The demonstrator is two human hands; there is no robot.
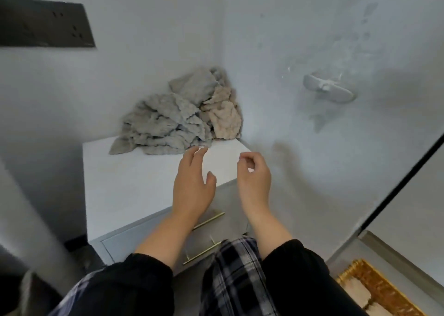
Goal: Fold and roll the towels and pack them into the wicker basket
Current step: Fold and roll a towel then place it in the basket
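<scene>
Towels [173,121] crumpled in heap, far corner of counter [134,183], long axis left-right. Left grip [192,183] spread, fingertips near heap; right grip [254,181] loosely curled, empty.

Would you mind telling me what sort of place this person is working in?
Probably a home, perhaps a bedroom corner: a white drawer unit with brass handles stands in the corner, crumpled towels are piled on it, and a dark socket panel is set in the wall.
</scene>
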